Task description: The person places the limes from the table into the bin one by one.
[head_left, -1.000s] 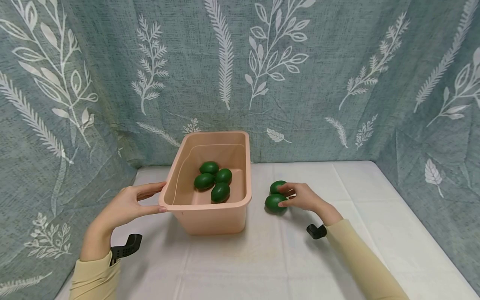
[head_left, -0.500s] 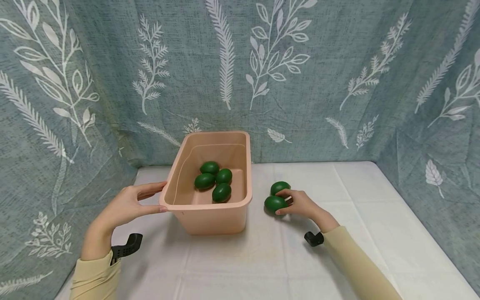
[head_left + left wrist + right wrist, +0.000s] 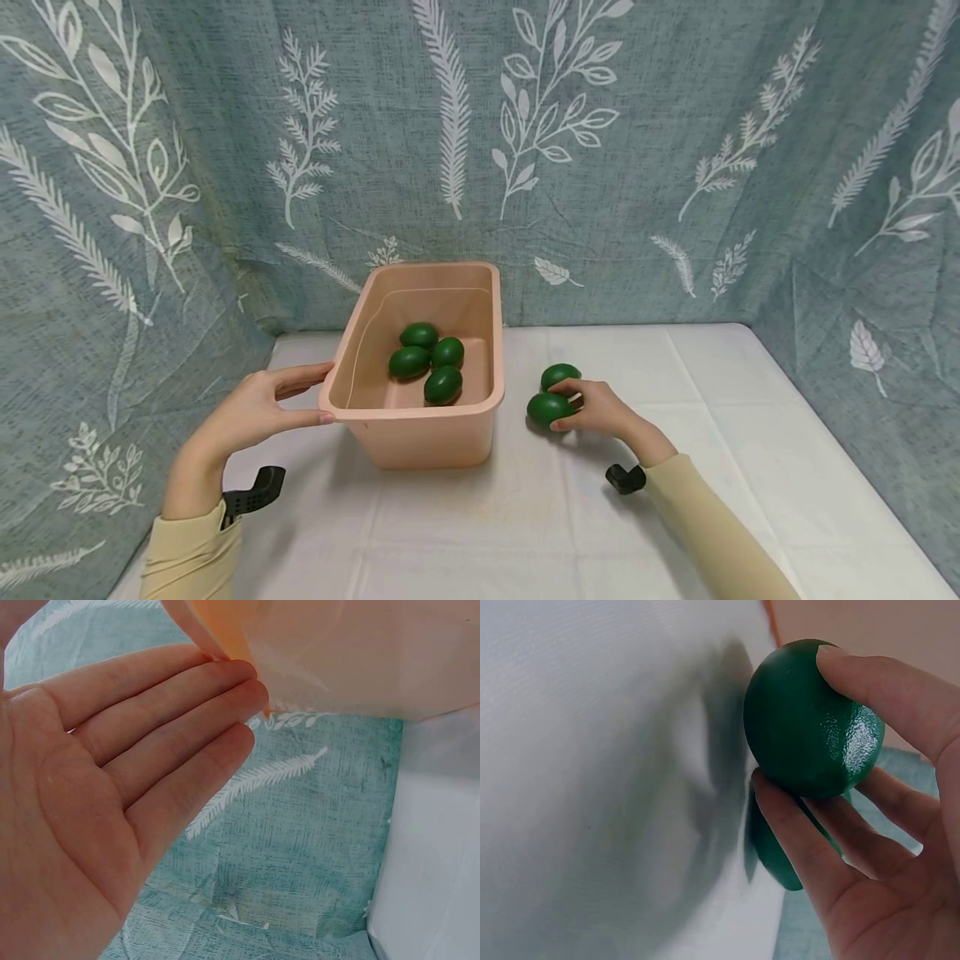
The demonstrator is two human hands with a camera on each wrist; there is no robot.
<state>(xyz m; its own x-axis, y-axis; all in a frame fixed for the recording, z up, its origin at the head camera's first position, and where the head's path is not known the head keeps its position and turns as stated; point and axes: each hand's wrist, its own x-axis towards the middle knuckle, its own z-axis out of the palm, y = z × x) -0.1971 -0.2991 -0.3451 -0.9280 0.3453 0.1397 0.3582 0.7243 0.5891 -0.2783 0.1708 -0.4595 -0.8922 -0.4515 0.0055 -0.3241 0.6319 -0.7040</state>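
My left hand (image 3: 258,410) rests against the left side of a peach plastic bin (image 3: 420,437). Its straight fingers (image 3: 180,724) touch the rim, and the thumb lies at the near left corner. On the right, my right hand (image 3: 600,410) pinches a dark green lime-like fruit (image 3: 546,409) between thumb and fingers. Close behind it lies a second green fruit (image 3: 559,374), partly hidden by the fingers in the right wrist view. Several more of these green fruits (image 3: 408,362) lie together on the bin's floor.
A white cloth (image 3: 465,533) covers the table. Blue-green curtain fabric (image 3: 390,150) with white leaf prints hangs at the back and both sides. The bin's right wall (image 3: 497,350) stands between the inside fruits and my right hand.
My right hand has shifted slightly towards me, off the rear fruit, and now grips the nearer one, which has moved slightly left. My left hand and the bin have stayed put.
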